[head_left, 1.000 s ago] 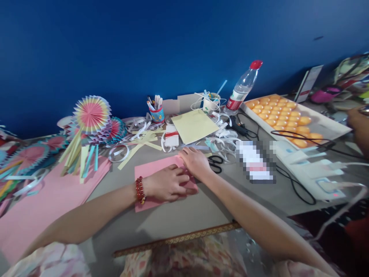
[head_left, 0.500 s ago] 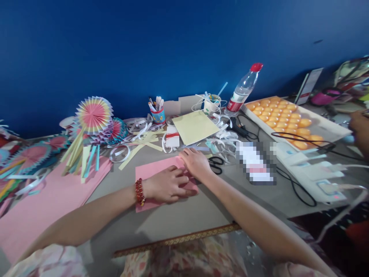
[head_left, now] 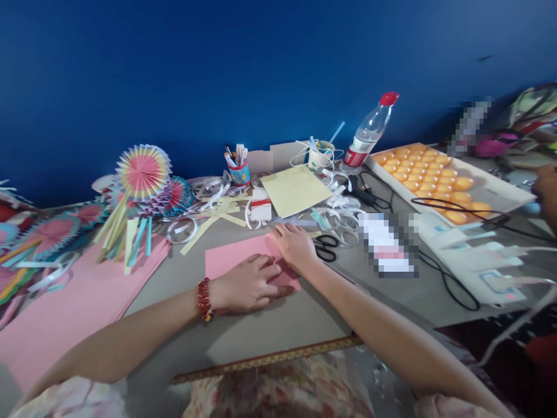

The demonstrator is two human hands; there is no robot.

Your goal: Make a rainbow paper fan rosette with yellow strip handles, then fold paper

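Tabletop [head_left: 165,307], pink paper [head_left: 228,257] partly under fingers [head_left: 272,271]

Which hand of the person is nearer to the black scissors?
The right hand: it rests on the pink paper, just left of the black scissors. The left hand lies farther left, on the paper's nearer part.

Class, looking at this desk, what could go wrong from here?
The pink paper might slip or crease if the left hand and right hand press unevenly. The right hand might knock the scissors lying close beside it. The white cord hanging past the desk might get snagged.
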